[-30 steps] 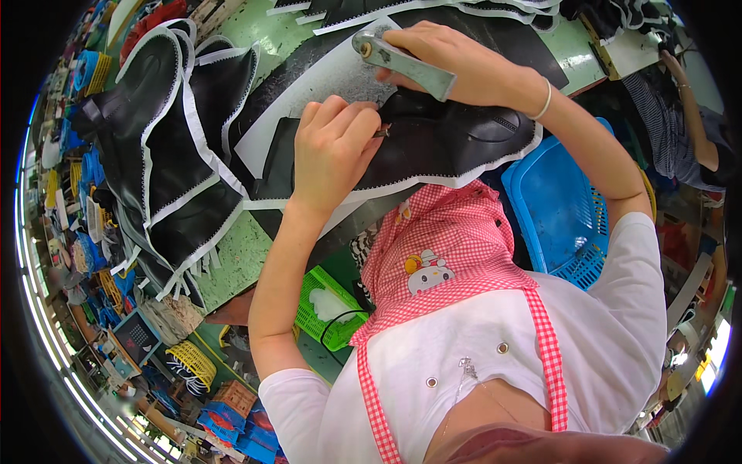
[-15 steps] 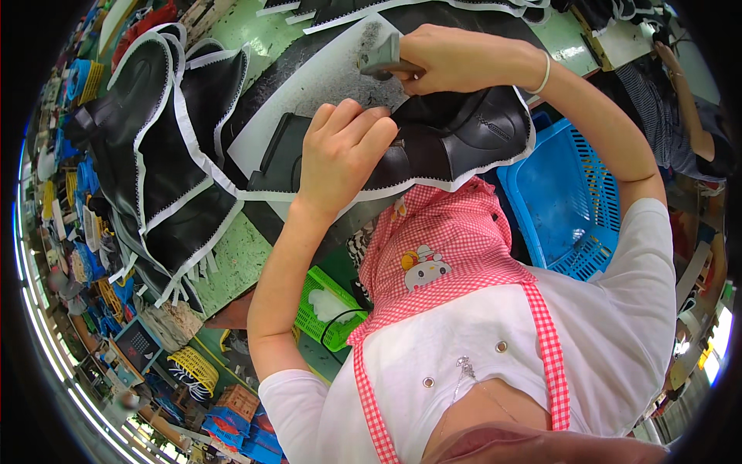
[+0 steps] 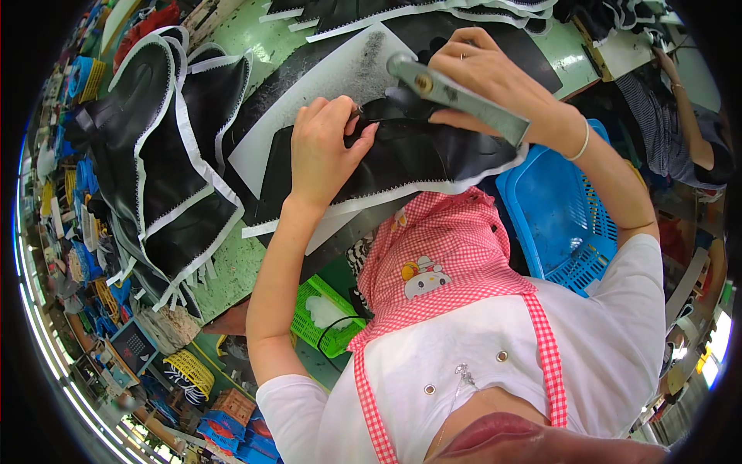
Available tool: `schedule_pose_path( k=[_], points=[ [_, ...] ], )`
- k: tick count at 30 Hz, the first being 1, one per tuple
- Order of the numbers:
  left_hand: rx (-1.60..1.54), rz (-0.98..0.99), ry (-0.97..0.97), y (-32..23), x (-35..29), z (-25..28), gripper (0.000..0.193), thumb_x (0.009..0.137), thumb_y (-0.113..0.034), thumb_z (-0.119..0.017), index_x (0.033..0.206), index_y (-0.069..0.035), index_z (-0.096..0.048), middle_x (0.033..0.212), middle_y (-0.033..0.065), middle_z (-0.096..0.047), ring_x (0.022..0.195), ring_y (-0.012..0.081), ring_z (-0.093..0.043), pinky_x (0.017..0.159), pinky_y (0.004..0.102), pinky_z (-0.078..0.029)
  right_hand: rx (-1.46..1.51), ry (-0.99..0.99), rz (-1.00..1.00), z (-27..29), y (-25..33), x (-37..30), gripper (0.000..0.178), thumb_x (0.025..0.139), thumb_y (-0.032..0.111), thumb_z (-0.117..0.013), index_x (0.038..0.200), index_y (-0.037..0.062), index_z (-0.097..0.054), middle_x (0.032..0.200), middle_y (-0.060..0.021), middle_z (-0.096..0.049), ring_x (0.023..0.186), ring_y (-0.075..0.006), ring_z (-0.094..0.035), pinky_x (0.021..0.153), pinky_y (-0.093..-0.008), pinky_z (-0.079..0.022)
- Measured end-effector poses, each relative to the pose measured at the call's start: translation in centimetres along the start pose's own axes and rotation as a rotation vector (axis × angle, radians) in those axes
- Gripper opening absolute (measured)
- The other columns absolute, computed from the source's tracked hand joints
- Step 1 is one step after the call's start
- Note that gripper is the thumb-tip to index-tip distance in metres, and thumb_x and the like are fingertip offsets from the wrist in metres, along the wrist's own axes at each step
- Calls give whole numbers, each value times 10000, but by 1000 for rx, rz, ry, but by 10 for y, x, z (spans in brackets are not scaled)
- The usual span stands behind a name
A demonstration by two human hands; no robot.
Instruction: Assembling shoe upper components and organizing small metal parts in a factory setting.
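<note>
A black leather boot upper (image 3: 410, 155) with a white-taped, zigzag-stitched edge lies across a white board (image 3: 332, 73), its taped edge toward me. My left hand (image 3: 328, 147) grips the upper's far edge between thumb and bent fingers. Raised over the right part of the upper, my right hand (image 3: 495, 81) is closed round a hammer (image 3: 471, 104). Its long grey metal head faces up, and the handle is mostly hidden by the head and my hand. Dark smudges mark the board's far part.
Stacked black uppers (image 3: 154, 155) with white edging lie at left on the green table (image 3: 232, 263); more uppers (image 3: 417, 15) lie along the far side. A blue basket (image 3: 553, 209) stands at my right, a green basket (image 3: 313, 340) below the table. Another person (image 3: 680, 108) works at far right.
The hammer has risen from the board and moved right, its head turning up. The upper has been refolded, its smooth side now lying over, and my left hand has shifted slightly left.
</note>
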State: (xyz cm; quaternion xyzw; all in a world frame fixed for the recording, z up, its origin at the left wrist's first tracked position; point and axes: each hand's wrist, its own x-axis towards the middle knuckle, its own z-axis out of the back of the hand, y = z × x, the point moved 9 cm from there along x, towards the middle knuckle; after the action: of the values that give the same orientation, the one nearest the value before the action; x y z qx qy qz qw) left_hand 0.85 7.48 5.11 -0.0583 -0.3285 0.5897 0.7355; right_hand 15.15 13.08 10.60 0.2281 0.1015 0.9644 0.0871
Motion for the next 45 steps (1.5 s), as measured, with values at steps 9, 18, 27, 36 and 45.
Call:
schedule_pose_path(
  k=[9,18,27,36,45],
  points=[
    [-82,-233,54,-31,-10,-7,225,643,30,-663,798,-38,-515,1032,60,-640,972,269,-607,823,382,-505,90,112,-182,-44,-34,-6,354,815,245,-717,1069,57,-558,910,-167,-649,924,-338,-607,853,-396,-474],
    [12,-238,86,-38,-18,-13,197,687,56,-644,788,-27,-497,1112,32,-688,979,247,-609,818,349,-500,123,163,-397,-52,-41,-2,321,816,177,-681,1046,1,-543,873,-160,-657,876,-352,-624,821,-420,-482],
    [24,-227,145,-35,-17,-17,208,672,29,-641,801,-41,-493,1182,17,-664,983,247,-594,833,357,-485,-70,-63,-197,12,-21,-5,305,849,176,-700,1036,23,-514,875,-163,-578,793,-361,-562,676,-391,-455],
    [-55,-172,197,-37,-10,-9,123,766,-24,-598,880,-27,-553,1120,51,-667,951,249,-588,811,352,-467,490,213,-569,-40,-10,-36,166,954,146,-578,1015,14,-498,680,-187,-493,586,-356,-430,539,-361,-387],
    [-265,43,-144,-1,9,22,175,808,6,-687,955,-85,-712,977,64,-615,780,165,-619,637,271,-516,633,184,-631,-45,-11,-39,193,968,151,-567,1096,9,-541,644,-148,-454,559,-227,-363,545,-317,-370]
  ],
)
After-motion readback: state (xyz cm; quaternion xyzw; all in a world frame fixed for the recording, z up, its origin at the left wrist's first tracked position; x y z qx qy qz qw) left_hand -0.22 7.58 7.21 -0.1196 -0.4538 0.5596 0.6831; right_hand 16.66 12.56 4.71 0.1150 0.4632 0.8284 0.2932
